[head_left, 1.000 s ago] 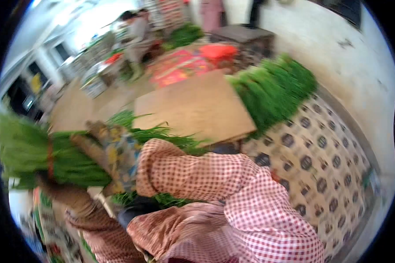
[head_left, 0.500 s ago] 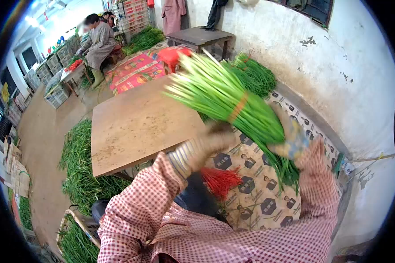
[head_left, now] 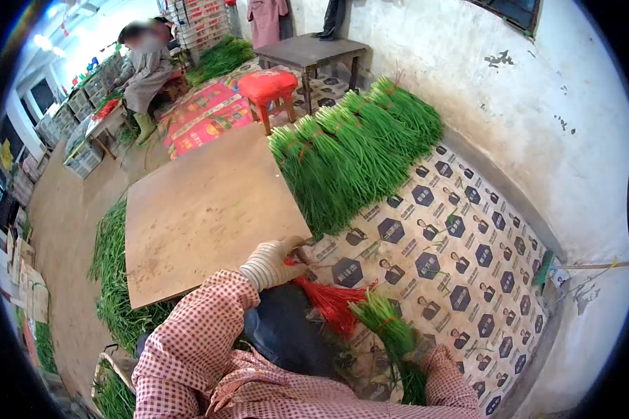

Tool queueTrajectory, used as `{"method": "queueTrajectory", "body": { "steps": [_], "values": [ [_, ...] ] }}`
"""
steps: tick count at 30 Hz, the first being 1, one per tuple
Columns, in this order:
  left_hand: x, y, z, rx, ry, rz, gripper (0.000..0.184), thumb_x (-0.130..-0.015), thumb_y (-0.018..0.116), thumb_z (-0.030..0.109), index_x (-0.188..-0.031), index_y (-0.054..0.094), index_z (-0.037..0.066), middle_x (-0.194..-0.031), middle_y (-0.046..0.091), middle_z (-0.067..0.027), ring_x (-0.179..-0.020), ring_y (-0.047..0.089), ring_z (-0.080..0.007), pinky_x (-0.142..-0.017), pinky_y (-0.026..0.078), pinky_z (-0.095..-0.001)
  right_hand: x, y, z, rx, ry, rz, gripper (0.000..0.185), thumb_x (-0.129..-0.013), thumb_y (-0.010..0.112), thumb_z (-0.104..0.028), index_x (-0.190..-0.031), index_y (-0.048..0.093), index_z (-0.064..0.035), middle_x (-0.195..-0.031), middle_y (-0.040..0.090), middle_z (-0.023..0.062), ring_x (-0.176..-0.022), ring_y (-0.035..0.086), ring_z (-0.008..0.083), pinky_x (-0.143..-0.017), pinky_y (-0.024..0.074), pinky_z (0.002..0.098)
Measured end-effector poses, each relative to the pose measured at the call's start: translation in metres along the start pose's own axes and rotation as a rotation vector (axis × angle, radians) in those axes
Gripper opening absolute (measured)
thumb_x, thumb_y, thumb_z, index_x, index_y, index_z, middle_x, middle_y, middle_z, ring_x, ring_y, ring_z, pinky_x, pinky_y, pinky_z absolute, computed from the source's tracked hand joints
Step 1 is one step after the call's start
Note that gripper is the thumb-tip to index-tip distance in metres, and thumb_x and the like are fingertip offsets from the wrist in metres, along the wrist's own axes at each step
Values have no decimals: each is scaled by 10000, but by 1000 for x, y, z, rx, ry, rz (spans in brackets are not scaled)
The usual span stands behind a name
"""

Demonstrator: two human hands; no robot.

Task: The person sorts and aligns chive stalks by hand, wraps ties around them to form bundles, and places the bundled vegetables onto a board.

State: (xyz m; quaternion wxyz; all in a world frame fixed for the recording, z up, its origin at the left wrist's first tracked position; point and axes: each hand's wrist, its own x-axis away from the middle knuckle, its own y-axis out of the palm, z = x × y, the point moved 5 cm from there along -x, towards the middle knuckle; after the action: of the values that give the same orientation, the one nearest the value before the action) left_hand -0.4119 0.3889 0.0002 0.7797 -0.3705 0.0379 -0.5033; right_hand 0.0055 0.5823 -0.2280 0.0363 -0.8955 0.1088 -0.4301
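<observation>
My left hand (head_left: 276,262), in a pale glove with a striped cuff, is by the near corner of the wooden board. Its fingers are closed on the top of a hank of red ties (head_left: 334,302), which hangs over my knee. Low on the right, my right hand (head_left: 426,347) grips a banded bunch of chives (head_left: 391,327), pale cut ends up and green leaves trailing down. The bunch and sleeve partly hide that hand's fingers. A row of tied chive bunches (head_left: 360,150) lies beyond the board, along the wall side.
The wooden board (head_left: 210,202) stands before me, with loose greens (head_left: 112,279) heaped at its left. A basket (head_left: 119,366) of greens is at lower left. Printed sheeting (head_left: 461,272) covers the floor. A red stool (head_left: 268,87) and dark table (head_left: 311,52) stand behind; a person (head_left: 145,70) sits far left.
The bunch raised before me has left that spot, exposing the row behind. My right hand has dropped low with a bunch; my left hand has moved down-left to the red ties.
</observation>
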Motion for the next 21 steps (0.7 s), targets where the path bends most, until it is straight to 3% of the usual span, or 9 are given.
{"method": "queueTrajectory", "body": {
  "steps": [2,6,9,10,12,14,17,20,21],
  "values": [
    [-18,-4,10,-527,276,131,684,-719,744,385,-1272,506,60,-1314,495,-170,-1271,423,-337,-1049,358,-413,-6,16,17,-283,70,-45,627,-801,582,-355,-1326,439,-43,-1255,548,142,-1119,543,280,-959,449,390],
    [-54,-9,14,-627,280,167,689,-703,725,429,-1290,509,141,-1416,388,-149,-1365,272,-333,-1111,206,-483,-18,45,33,-1195,173,-235,558,-912,424,-420,-1321,457,-42,-1291,518,161,-1146,523,315,-964,448,441],
    [-76,-3,0,-704,194,106,740,-685,719,492,-1311,489,172,-1441,352,-124,-1383,215,-349,-1116,133,-538,-17,54,27,-1750,126,-677,556,-963,365,-454,-1324,462,-42,-1328,486,178,-1178,498,340,-973,440,472],
    [-76,3,-3,-766,189,113,717,-687,716,486,-1298,500,178,-1434,359,-118,-1381,217,-343,-1109,132,-553,-17,51,32,-1750,131,-662,556,-963,365,-454,-1324,462,-42,-1328,486,178,-1178,498,340,-973,440,472],
    [-80,8,-9,-823,186,100,695,-690,713,480,-1285,510,183,-1427,366,-112,-1379,219,-337,-1103,132,-568,-10,73,35,-1600,272,-306,638,-893,531,-469,-1352,419,-41,-1343,470,186,-1196,487,330,-1000,416,460],
    [-79,9,-12,-805,213,181,641,-687,711,441,-1246,529,187,-1399,390,-101,-1368,234,-311,-1094,142,-580,41,71,-65,-828,257,122,837,-732,749,-427,-1372,380,-34,-1347,469,190,-1208,479,313,-1025,389,442],
    [-78,7,-10,-777,297,252,601,-670,719,400,-1194,552,158,-1337,428,-98,-1331,280,-318,-1079,165,-591,14,74,-28,10,139,9,983,-581,863,-369,-1365,379,-26,-1322,493,181,-1209,480,291,-1026,392,420],
    [-78,8,-9,-796,325,282,589,-651,731,380,-1160,572,129,-1305,439,-105,-1310,300,-331,-1052,195,-614,1,75,-30,-236,10,-22,966,-591,862,-362,-1358,385,-20,-1292,512,183,-1204,485,280,-1020,401,404],
    [-77,8,-7,-795,328,299,589,-642,732,373,-1155,575,127,-1300,442,-107,-1303,311,-334,-1047,201,-618,1,59,-41,-212,-77,126,964,-593,859,-363,-1359,386,-20,-1285,516,180,-1202,487,282,-1017,403,404]
  ]
}}
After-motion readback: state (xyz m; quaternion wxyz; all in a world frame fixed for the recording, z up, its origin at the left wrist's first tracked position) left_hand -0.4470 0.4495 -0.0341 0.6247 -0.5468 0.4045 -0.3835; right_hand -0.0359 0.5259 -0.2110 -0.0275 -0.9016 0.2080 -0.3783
